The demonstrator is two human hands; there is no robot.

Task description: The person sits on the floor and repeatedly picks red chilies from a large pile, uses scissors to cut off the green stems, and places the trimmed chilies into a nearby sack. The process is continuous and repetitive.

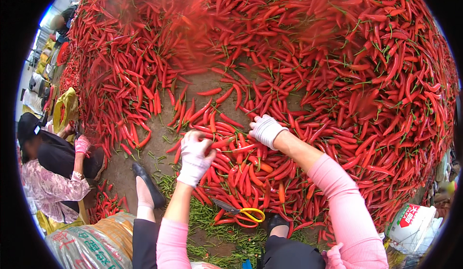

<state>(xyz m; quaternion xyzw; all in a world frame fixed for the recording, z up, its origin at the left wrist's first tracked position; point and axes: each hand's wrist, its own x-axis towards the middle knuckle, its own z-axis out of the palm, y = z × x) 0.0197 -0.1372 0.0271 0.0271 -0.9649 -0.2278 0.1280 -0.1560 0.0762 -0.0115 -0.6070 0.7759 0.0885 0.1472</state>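
Note:
Red chili peppers with green stems [361, 131] form a large heap that curves around the floor before me. My left hand [197, 155], in a white fingerless glove, has its fingers apart over the near peppers; whether it touches one is unclear. At the right, my right hand [267, 131], gloved the same way, is bent down over the peppers, with its fingertips partly hidden. Scissors with yellow handles [240, 211] lie on the peppers between my feet, their blades pointing left. Cut green stems [213, 229] are strewn on the floor below.
A printed woven sack [97, 242] lies at the lower left. Beyond it a co-worker [54, 182] sits with a pink-gloved hand near the heap. A white plastic bucket [412, 225] stands at the lower right. Another person [67, 21] is at the far upper left.

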